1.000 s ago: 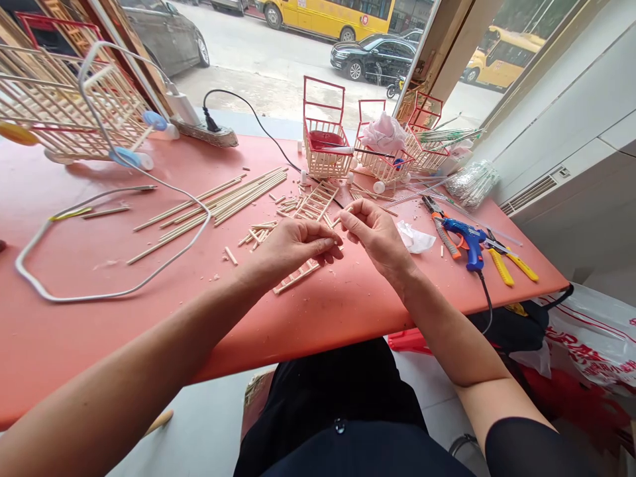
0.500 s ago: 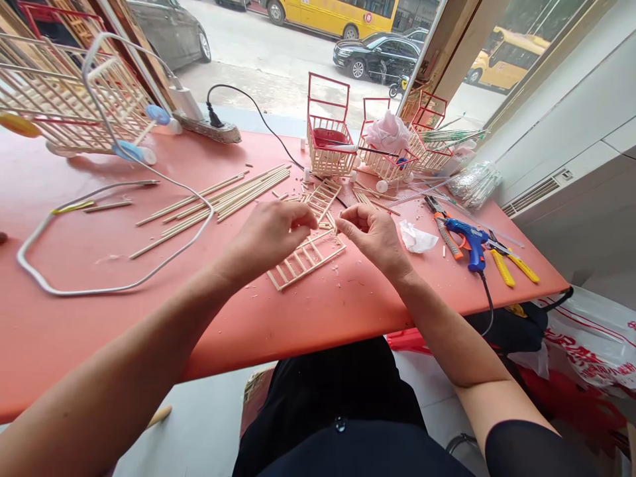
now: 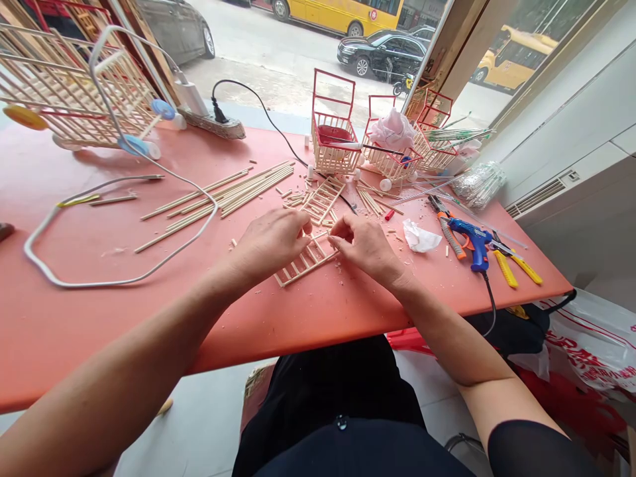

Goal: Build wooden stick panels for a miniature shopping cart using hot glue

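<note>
A small ladder-like stick frame (image 3: 301, 266) lies on the pink tabletop (image 3: 238, 334) between my hands. My left hand (image 3: 273, 242) is over its left part, fingers curled closed; whatever they may grip is hidden. At the frame's right end my right hand (image 3: 365, 248) has thumb and index finger pinched, and what lies between the fingertips is too small to make out. A second stick frame (image 3: 325, 199) lies flat just beyond my hands. Short cut pieces and shavings are scattered around both frames.
Long wooden sticks (image 3: 258, 189) and a white cable (image 3: 124, 285) lie to the left. Stick carts (image 3: 332, 149) stand at the back. On the right are a blue glue gun (image 3: 477, 245), pliers (image 3: 507, 268) and crumpled tissue (image 3: 421, 236).
Both hands have lowered onto the near frame, my left hand covering more of it. A red piece now shows beyond my right hand. The view has shifted slightly.
</note>
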`<state>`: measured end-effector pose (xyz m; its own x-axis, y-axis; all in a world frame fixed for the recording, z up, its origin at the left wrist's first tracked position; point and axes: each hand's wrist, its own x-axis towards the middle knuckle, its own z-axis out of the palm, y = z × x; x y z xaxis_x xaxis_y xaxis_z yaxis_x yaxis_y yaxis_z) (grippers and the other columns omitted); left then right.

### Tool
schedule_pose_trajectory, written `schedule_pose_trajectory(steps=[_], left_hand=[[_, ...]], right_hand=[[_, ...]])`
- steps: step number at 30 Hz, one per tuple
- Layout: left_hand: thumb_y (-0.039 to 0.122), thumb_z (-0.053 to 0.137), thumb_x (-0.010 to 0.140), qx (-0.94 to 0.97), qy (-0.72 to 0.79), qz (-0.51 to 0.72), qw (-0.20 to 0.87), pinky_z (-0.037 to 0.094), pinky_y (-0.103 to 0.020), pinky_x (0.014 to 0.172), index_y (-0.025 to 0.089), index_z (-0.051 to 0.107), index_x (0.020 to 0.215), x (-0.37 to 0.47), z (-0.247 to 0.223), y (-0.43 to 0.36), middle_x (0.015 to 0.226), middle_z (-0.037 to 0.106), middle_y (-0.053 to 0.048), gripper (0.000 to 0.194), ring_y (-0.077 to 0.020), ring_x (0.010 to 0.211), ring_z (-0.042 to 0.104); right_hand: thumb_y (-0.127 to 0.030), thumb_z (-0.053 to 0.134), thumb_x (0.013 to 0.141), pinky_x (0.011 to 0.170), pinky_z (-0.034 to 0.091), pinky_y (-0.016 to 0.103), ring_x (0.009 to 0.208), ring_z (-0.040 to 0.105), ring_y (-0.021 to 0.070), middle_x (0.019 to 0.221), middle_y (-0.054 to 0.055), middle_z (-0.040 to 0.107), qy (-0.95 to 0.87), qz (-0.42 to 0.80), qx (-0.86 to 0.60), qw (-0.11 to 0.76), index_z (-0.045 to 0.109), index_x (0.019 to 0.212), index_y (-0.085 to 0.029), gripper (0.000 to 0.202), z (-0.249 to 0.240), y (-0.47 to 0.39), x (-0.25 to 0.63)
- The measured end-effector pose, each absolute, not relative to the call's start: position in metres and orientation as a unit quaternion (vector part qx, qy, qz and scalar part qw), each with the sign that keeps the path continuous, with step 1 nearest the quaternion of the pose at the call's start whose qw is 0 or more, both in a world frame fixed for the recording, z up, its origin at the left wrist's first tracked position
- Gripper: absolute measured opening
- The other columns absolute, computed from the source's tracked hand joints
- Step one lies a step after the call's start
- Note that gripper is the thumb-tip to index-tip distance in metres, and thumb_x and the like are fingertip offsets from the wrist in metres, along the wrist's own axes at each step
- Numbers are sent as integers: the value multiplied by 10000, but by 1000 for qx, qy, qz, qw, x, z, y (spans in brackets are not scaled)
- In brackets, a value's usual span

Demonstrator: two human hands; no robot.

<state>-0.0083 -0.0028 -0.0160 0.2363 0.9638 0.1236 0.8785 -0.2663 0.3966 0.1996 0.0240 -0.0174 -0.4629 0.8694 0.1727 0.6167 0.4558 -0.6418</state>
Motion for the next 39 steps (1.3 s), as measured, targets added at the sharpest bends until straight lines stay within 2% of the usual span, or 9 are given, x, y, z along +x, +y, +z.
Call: schedule_pose_trajectory(steps=[6,15,20,32,39], left_hand=[[236,594,879,779,601,143,112,369,-360,685,227,607,772,-3,-10,-8,838,705,-77,108,-269,827,619],[255,591,890,773,614,114,111,408,-364,710,235,669,868,-4,-5,-10,905,730,-88,84,-298,911,647],[216,554,888,782,605,102,110,403,-371,714,226,639,845,-3,-4,-9,937,739,-101,96,-298,925,653],[212,512,867,782,604,105,112,438,-374,731,221,734,849,-5,-8,-9,909,750,-116,223,-318,920,675],[224,486,862,785,604,94,100,420,-380,700,223,721,854,-5,-10,-7,917,758,-109,236,-314,907,684]], right_hand=[[-178,703,902,718,419,297,730,597,154,850,16,743,-835,220,-456,217,685,878,-198,36,-17,22,198],[-216,673,913,692,389,305,737,596,170,834,15,736,-841,192,-479,165,694,873,-214,45,-12,18,193],[-216,665,915,710,402,314,774,624,186,868,23,749,-836,182,-494,154,683,882,-223,38,-11,16,190],[-224,654,932,721,398,322,806,640,202,894,32,757,-844,158,-492,141,680,908,-224,35,-14,16,188],[-232,628,958,720,370,312,811,628,195,930,33,761,-848,132,-500,116,684,943,-221,59,-10,14,185]])
